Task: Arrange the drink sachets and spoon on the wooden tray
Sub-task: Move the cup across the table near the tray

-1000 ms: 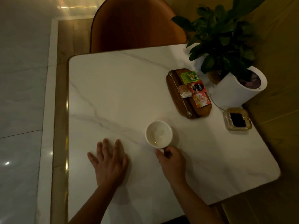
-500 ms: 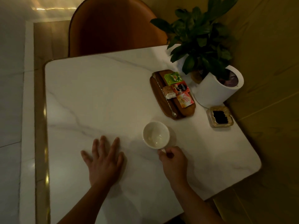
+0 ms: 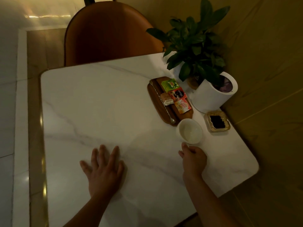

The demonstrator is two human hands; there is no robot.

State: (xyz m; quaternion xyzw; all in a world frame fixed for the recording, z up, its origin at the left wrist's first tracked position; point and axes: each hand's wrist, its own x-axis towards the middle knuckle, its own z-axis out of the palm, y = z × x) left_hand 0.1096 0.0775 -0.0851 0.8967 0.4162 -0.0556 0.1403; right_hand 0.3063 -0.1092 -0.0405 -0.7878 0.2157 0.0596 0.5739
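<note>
An oval wooden tray [image 3: 154,99] lies at the right of the marble table. On it are a green sachet [image 3: 169,84], a red sachet [image 3: 177,94], an orange creamer sachet [image 3: 183,105], a small brown packet [image 3: 166,98], and a long metal spoon [image 3: 162,102] along its left side. My right hand [image 3: 193,159] grips the handle of a white cup [image 3: 189,131], which stands just in front of the tray's near end. Flat on the table at the lower middle rests my left hand [image 3: 105,167], fingers spread.
A potted plant in a white pot [image 3: 213,94] stands right of the tray. A glass ashtray [image 3: 216,121] sits beside the cup. A brown chair [image 3: 108,33] is at the table's far side. A wall runs along the right.
My right hand has slid the white cup away and to the right, up to the tray's near end. My left hand has stayed flat on the table.
</note>
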